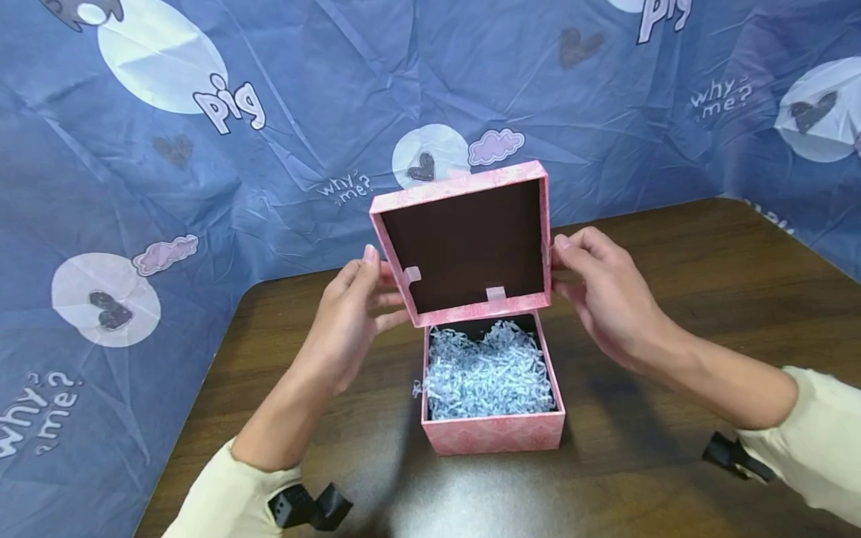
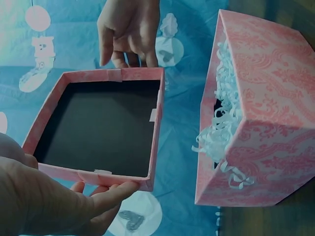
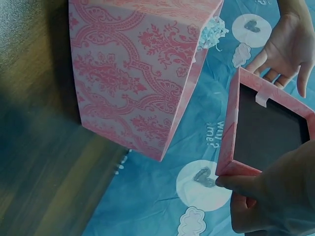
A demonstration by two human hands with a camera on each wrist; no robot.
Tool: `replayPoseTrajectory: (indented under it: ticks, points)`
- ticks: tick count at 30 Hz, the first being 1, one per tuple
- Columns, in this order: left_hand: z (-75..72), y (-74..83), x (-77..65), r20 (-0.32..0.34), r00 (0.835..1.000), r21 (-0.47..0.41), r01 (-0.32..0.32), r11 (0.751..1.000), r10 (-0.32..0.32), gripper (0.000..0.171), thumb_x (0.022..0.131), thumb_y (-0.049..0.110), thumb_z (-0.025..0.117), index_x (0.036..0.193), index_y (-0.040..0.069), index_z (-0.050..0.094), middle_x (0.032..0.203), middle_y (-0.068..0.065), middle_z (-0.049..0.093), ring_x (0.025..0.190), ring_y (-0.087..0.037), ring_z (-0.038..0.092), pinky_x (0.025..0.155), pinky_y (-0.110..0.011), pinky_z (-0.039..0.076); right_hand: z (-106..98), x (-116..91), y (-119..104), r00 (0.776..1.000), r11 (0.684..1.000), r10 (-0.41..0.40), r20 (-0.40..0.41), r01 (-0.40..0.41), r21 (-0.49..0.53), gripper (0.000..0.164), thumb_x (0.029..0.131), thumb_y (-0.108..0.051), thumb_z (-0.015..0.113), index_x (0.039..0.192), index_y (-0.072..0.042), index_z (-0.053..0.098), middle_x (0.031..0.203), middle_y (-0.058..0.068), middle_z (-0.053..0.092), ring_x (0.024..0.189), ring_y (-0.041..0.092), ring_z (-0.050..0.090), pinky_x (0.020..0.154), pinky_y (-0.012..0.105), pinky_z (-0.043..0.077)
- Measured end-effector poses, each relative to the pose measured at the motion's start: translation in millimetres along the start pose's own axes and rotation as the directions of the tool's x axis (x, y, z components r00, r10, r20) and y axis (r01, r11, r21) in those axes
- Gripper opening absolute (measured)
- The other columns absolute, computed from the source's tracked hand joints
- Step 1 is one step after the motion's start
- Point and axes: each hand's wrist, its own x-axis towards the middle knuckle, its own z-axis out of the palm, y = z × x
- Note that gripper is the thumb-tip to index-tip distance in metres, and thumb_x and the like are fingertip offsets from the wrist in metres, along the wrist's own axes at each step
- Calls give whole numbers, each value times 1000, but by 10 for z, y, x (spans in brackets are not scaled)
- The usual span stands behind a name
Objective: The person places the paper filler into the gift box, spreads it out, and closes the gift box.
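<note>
Between both hands a pink patterned box lid is held up on edge, its dark inside facing me. My left hand holds the lid's left side, fingers spread along it and thumb pointing up. On the opposite side my right hand grips the lid near its edge, thumb uppermost. Below and nearer stands the matching pink box, uncovered and filled with pale blue shredded paper. The lid's lower edge overlaps the box's far rim in the head view.
Small whitish tabs stick to the lid's inner walls. The box stands on a dark wooden table. A blue printed cloth hangs behind and along the sides. Strands of paper poke over the box's left rim.
</note>
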Motion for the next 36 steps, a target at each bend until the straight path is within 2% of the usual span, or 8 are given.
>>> replayPoseTrajectory:
  ticks: [5, 14, 18, 24, 29, 32, 36]
  points:
    - [23, -13, 7, -13, 1000, -17, 22, 1000, -22, 41, 105, 39, 31, 113, 1, 45, 116, -21, 57, 95, -28, 59, 91, -45, 51, -11, 6, 3, 1000, 1000, 1, 7, -1, -3, 23, 104, -22, 42, 95, -2, 45, 115, 11, 51, 115, 23, 49, 110, 51, 27]
    - [40, -52, 21, -7, 1000, -46, 20, 999, -21, 39, 105, 40, 30, 107, 4, 45, 110, -18, 58, 94, -29, 58, 92, -46, 50, -20, 33, 4, 999, 999, -45, 6, 45, 31, 24, 103, -23, 45, 90, -3, 48, 107, 9, 55, 111, 22, 52, 100, 45, 38]
    - [36, -84, 29, -6, 1000, -46, -6, 999, 6, 37, 105, 38, 31, 107, 4, 45, 109, -19, 58, 97, -30, 58, 93, -46, 49, -37, 47, -5, 999, 999, -28, 19, 27, 21, 23, 103, -21, 45, 89, -3, 48, 108, 9, 55, 113, 23, 51, 104, 45, 37]
    - [23, -123, 52, -4, 997, -32, -81, 996, 81, 30, 106, 30, 34, 106, 2, 44, 115, -21, 55, 104, -32, 56, 97, -44, 47, -118, 57, -17, 997, 999, 32, 64, -33, 16, 19, 103, -15, 45, 92, 0, 51, 119, 11, 49, 120, 22, 49, 110, 45, 33]
    - [-14, -148, 55, 17, 991, -39, -129, 991, 130, 22, 105, 16, 36, 111, -4, 43, 122, -20, 48, 112, -30, 52, 101, -36, 44, -198, 61, -32, 990, 995, 92, 103, -89, -37, 15, 101, -10, 47, 99, 4, 52, 121, 14, 51, 120, 23, 53, 109, 37, 35]
    - [-42, -161, 46, 36, 987, -44, -152, 987, 154, 20, 104, 9, 36, 114, -8, 42, 120, -21, 47, 117, -32, 51, 103, -34, 42, -223, 66, -38, 987, 992, 109, 121, -100, -74, 14, 100, -7, 47, 102, 7, 50, 118, 15, 53, 117, 22, 54, 107, 33, 38]
    - [-74, -167, 34, 61, 986, -41, -155, 987, 158, 23, 103, 4, 37, 119, -12, 41, 118, -22, 46, 120, -36, 48, 104, -33, 41, -251, 67, -38, 986, 989, 122, 112, -111, -101, 12, 100, -4, 47, 103, 7, 51, 111, 12, 57, 110, 19, 57, 99, 25, 44]
